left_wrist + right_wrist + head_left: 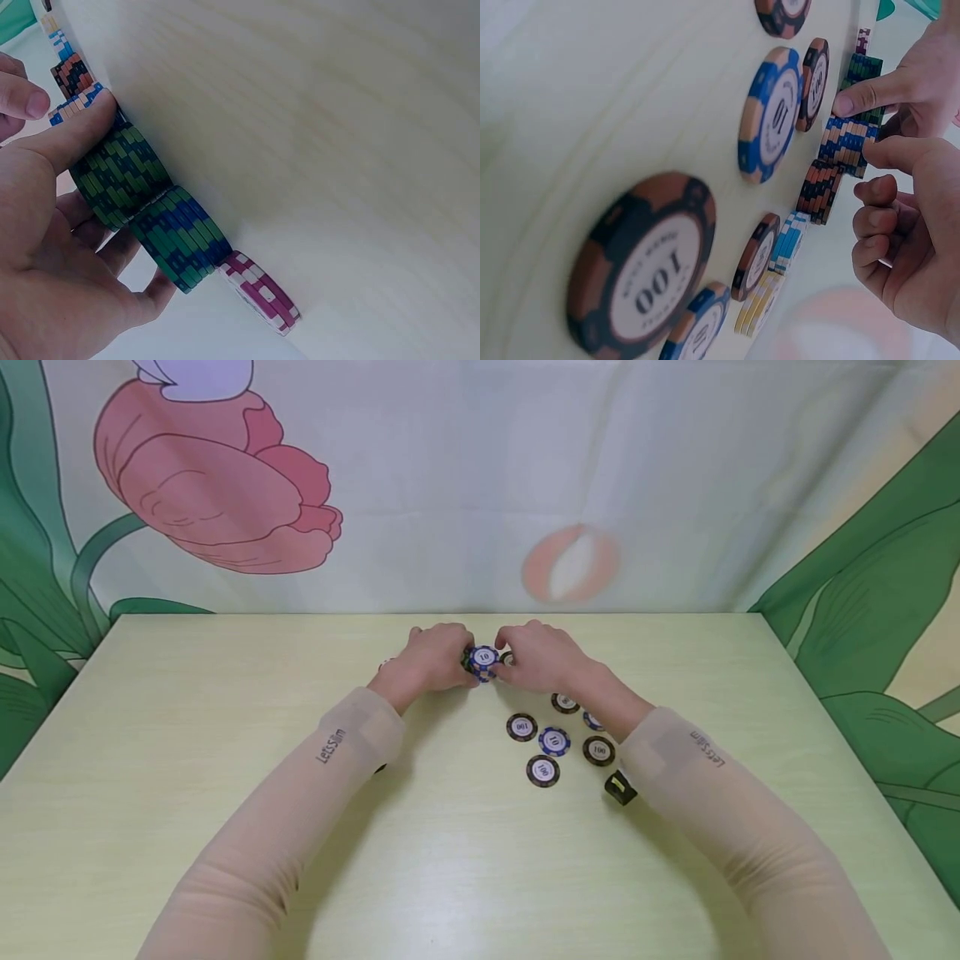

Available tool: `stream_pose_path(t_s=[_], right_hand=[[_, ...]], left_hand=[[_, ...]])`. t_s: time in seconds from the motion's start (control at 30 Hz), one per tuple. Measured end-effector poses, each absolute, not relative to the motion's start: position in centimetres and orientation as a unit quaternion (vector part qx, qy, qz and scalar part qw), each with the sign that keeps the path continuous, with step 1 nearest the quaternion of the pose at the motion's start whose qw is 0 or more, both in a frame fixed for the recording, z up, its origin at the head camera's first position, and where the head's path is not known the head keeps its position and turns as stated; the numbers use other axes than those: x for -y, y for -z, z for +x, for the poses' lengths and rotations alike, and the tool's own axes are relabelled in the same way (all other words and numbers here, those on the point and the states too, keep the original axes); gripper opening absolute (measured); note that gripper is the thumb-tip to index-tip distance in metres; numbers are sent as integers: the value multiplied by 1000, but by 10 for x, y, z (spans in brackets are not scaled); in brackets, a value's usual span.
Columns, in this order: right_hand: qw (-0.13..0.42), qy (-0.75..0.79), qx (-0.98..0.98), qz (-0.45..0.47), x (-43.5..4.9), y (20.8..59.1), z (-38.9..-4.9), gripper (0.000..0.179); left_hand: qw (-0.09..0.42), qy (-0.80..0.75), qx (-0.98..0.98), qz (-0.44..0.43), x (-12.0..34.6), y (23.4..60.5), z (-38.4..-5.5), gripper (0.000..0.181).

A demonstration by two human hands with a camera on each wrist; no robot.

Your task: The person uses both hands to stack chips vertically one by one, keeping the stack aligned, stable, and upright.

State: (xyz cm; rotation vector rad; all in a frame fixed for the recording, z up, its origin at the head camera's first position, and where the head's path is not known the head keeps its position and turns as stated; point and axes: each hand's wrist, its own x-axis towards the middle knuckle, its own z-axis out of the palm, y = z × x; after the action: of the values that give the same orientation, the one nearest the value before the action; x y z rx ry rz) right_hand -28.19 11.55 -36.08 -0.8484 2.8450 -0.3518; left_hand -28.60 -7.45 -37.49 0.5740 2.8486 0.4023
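A stack of blue poker chips (484,657) with a "10" face stands near the table's far edge. My left hand (437,657) grips this stack, thumb in front and fingers behind. Beside the thumb, green chips (124,176) stand in two stacks, with the fingers passing behind them. From the other side, my right hand (543,656) touches the blue stack near its top with the thumb. The right hand's other fingers (874,221) are loosely bent beside the stack, holding nothing. A stack of black-and-orange chips (820,191) stands right next to the blue one.
Red-and-white chips (259,294) end the row on the left; light-blue chips (789,241) and yellow chips (760,304) continue it rightward. Loose "100" chips (543,771) and blue "10" chips (554,742) lie flat nearer me. A small black object (620,787) shows by the right cuff.
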Motion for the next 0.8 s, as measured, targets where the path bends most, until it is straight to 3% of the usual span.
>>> stream_pose_path(t_s=[0.37,0.8], right_hand=[[86,112,-945,-294,-139,352,-271,15],[241,92,-918,-301,-171,349,-252,29]], left_hand=[[104,-127,-968,190,73,374,-286,42],[109,-129,-967,190,72,374,-285,46]])
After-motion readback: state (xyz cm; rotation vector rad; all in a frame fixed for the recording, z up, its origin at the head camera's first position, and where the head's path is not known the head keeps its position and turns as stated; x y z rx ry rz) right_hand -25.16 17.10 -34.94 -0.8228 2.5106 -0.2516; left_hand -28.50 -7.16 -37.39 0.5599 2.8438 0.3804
